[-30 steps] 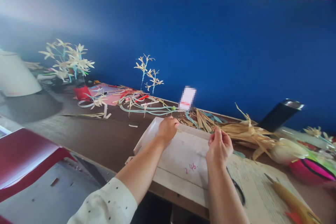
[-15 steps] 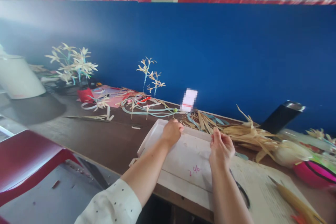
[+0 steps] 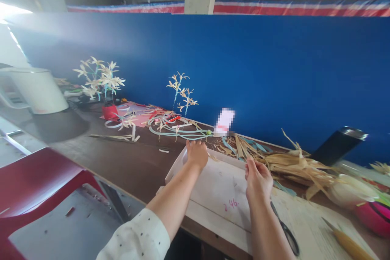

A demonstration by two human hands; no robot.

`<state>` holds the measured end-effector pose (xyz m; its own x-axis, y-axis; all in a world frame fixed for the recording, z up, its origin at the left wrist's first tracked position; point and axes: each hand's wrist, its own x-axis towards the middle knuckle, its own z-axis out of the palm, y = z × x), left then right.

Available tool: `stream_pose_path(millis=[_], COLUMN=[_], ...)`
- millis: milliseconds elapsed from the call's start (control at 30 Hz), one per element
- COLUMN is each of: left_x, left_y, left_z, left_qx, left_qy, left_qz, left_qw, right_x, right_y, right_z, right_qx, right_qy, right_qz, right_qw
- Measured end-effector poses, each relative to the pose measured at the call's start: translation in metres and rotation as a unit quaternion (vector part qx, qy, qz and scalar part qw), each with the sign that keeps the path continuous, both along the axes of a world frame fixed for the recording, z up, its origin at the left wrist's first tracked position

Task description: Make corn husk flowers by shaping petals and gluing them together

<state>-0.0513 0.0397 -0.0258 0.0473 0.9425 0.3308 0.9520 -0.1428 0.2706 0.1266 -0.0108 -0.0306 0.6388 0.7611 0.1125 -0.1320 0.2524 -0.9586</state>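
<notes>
Both my hands are over a shallow white cardboard tray [image 3: 213, 189] with pink writing on it, lying on the brown table [image 3: 128, 162]. My left hand [image 3: 197, 153] is closed at the tray's far rim, fingers curled round something I cannot make out. My right hand [image 3: 257, 178] is closed too, fingertips pinched together, thumb up, near a thin straw-coloured strip. A heap of dried husk strips [image 3: 289, 164] lies just beyond my right hand.
Black scissors [image 3: 286, 231] lie on printed paper right of the tray. Small husk flower stems [image 3: 181, 93] and a red pot of flowers [image 3: 102, 85] stand by the blue wall. A black cylinder [image 3: 338, 146], a white bucket [image 3: 38, 89] and a red chair [image 3: 39, 183] are around.
The view has tilted up and shifted, so everything sits lower and further right. My left hand has slid to the tray's far rim; my right hand stays pinched.
</notes>
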Motion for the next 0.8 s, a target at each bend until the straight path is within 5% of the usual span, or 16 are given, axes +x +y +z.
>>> stream_pose_path(millis=[800], left_x=[-0.015], left_y=[-0.018], left_z=[0.003], left_qx=[-0.023], left_qy=[0.024], left_qz=[0.028], left_qw=[0.999], right_x=[-0.009], right_y=[-0.002], right_z=[-0.006], right_qx=[-0.089], right_qy=[-0.229], right_qz=[0.019], right_qw=[0.969])
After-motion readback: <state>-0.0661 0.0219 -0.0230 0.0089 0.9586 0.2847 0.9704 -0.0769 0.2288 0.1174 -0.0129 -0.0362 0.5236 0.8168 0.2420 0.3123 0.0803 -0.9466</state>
